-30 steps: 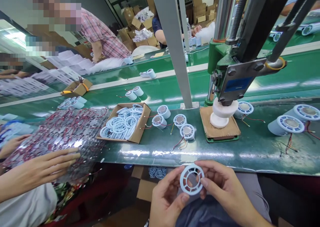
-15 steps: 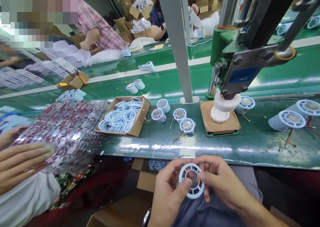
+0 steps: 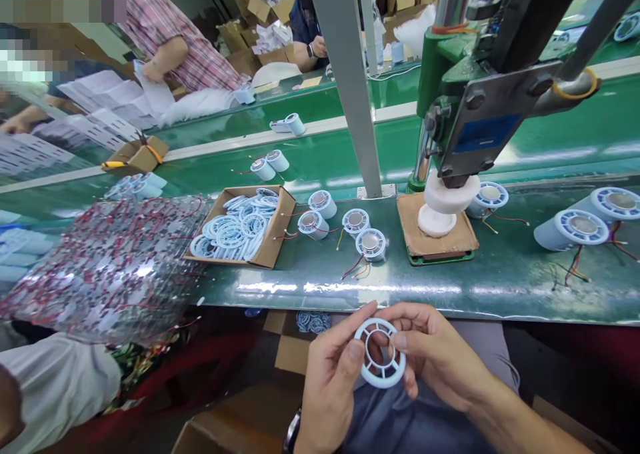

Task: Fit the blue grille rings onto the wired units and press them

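Note:
Both of my hands hold one pale blue plastic ring [image 3: 381,353] with spokes, above my lap and in front of the green bench [image 3: 400,287]. My left hand [image 3: 333,374] pinches its left rim with the thumb. My right hand [image 3: 435,357] grips its right side with thumb and fingers. On the bench just beyond stand several small blue cylinders with red wires [image 3: 371,244]. An open cardboard box of blue rings [image 3: 239,233] lies to the left.
A green hand press [image 3: 470,127] with a white pad [image 3: 450,197] stands on a brown board [image 3: 435,244]. Larger blue cylinders [image 3: 570,231] lie at right. A bag of wired parts [image 3: 110,267] covers the left. A grey post [image 3: 350,87] rises mid-bench. Other people work behind and at left.
My hands turned the ring slightly and lifted it a little. The neighbour's hand on the left has withdrawn from the bag of wired parts. The view tilted down.

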A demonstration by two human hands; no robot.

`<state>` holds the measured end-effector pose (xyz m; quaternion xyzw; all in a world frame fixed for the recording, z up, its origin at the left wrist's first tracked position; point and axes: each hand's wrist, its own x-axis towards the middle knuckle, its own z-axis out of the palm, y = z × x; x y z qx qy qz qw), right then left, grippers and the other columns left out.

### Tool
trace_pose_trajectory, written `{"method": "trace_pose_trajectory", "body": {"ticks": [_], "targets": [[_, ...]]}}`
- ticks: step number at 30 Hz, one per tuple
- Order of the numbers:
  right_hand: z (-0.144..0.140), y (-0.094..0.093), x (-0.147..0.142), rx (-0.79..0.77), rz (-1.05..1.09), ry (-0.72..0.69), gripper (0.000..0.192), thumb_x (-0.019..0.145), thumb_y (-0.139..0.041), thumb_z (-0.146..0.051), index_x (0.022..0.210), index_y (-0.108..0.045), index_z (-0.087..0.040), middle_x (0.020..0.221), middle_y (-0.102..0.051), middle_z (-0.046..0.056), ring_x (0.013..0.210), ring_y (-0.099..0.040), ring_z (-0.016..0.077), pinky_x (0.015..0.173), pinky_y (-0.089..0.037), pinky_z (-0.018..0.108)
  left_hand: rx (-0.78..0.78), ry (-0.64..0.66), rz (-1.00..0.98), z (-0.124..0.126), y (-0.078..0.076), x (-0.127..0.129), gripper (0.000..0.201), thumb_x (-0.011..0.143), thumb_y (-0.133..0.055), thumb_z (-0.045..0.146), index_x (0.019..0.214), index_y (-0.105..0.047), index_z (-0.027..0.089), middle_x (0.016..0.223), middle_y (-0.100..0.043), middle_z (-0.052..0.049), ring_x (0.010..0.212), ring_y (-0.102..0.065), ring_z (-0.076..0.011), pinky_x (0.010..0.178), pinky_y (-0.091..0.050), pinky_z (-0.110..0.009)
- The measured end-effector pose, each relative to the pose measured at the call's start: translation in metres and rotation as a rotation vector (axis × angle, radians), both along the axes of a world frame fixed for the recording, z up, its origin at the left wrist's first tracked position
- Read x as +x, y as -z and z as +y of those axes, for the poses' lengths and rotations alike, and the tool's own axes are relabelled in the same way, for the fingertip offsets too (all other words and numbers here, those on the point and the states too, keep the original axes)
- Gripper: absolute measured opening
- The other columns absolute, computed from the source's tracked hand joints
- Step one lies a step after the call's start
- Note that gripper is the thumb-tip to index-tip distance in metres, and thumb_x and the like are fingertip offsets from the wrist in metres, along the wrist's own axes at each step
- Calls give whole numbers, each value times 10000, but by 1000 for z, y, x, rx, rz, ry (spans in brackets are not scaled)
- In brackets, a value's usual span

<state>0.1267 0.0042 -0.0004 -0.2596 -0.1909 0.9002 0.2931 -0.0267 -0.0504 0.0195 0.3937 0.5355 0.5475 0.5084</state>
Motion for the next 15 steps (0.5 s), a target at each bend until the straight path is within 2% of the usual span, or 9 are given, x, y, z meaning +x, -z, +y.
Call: {"method": "trace_pose_trajectory", "body": {"ticks": [2, 4, 5, 7, 9, 10, 12, 15], "targets": [[0, 2, 0, 86, -75, -3, 427, 712, -834, -388, 1025, -708, -127, 690, -643, -10, 423, -568, 58, 382, -506, 162, -16, -7, 46, 1, 1, -1, 393, 892, -664, 461, 1162, -758, 192, 841, -786, -77, 712, -713, -191, 651, -576, -253], [0, 6, 0, 295, -268, -1, 401, 764, -779, -377, 1082, -717, -142, 718, -653, 8, 484, -589, 74, 442, -533, 182, -88, -12, 139, 0, 12, -5, 373, 892, -663, 434, 1142, -751, 172, 801, -765, -62, 699, -695, -184, 647, -564, -258], [0, 9, 1, 438, -397, 3, 373, 787, -749, -345, 1106, -724, -154, 760, -669, 27, 536, -610, 86, 490, -552, 192, -155, -10, 184, -2, 22, -9, 363, 884, -670, 418, 1134, -743, 166, 784, -754, -52, 694, -684, -180, 641, -556, -259], [0, 16, 5, 711, -625, 5, 325, 824, -682, -279, 1127, -736, -174, 861, -695, 63, 635, -643, 107, 573, -571, 201, -318, -7, 237, -10, 50, -21, 343, 852, -698, 386, 1107, -728, 158, 753, -733, -34, 677, -662, -177, 595, -531, -253], [2, 24, 12, 862, -725, -12, 306, 864, -617, -282, 1125, -735, -175, 904, -704, 83, 665, -660, 120, 579, -573, 200, -438, -59, 250, -22, 87, -40, 284, 824, -731, 330, 1026, -725, 130, 708, -714, -31, 629, -641, -175, 520, -495, -246], [4, 27, 16, 886, -738, -17, 308, 885, -590, -310, 1121, -728, -169, 898, -709, 87, 653, -668, 124, 566, -575, 199, -492, -110, 259, -29, 106, -51, 251, 822, -740, 306, 989, -718, 119, 692, -702, -27, 597, -625, -167, 488, -478, -244], [13, 33, 24, 897, -771, 6, 325, 901, -577, -375, 1103, -713, -160, 876, -721, 90, 628, -680, 126, 553, -584, 193, -592, -234, 271, -41, 141, -74, 201, 881, -702, 289, 987, -686, 119, 768, -694, -22, 618, -626, -144, 534, -512, -255], [32, 34, 26, 922, -863, 105, 352, 856, -624, -441, 1044, -709, -156, 805, -729, 81, 591, -679, 126, 534, -582, 175, -691, -412, 262, -45, 180, -108, 262, 954, -626, 334, 1140, -634, 150, 1061, -683, -61, 844, -678, -176, 728, -591, -354]]}}
